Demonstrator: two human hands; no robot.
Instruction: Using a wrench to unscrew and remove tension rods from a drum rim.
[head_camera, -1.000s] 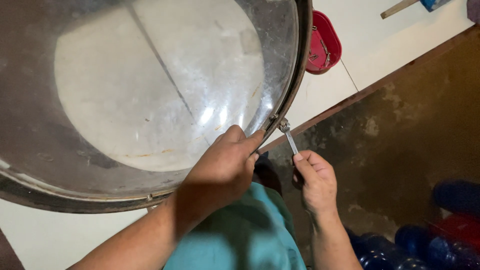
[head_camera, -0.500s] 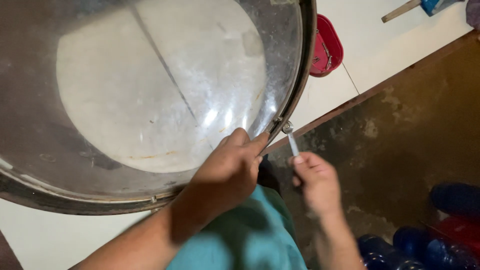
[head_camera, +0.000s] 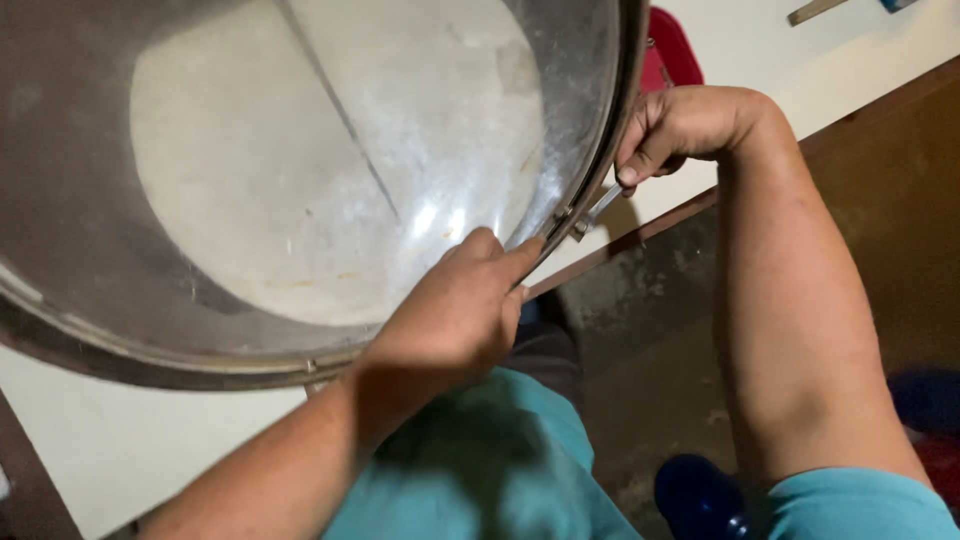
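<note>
A large round drum (head_camera: 300, 180) with a clear skin and a dark metal hoop fills the upper left of the head view. My left hand (head_camera: 455, 315) presses on the skin at the lower right rim, fingertips against the hoop. My right hand (head_camera: 680, 125) is higher, outside the rim, closed around a small metal key (head_camera: 598, 210) that sits on a tuning lug of the hoop. The key's handle end is hidden inside my fingers.
A red object (head_camera: 672, 50) lies behind the drum on the white floor (head_camera: 760, 50). A brown mat (head_camera: 880, 230) covers the right side. Dark blue round objects (head_camera: 700, 495) sit at the bottom right. My teal-clothed knees (head_camera: 480, 470) are below.
My right hand has risen from below the lug to above it, swinging the key around. The view has moved closer. My left hand stays on the rim.
</note>
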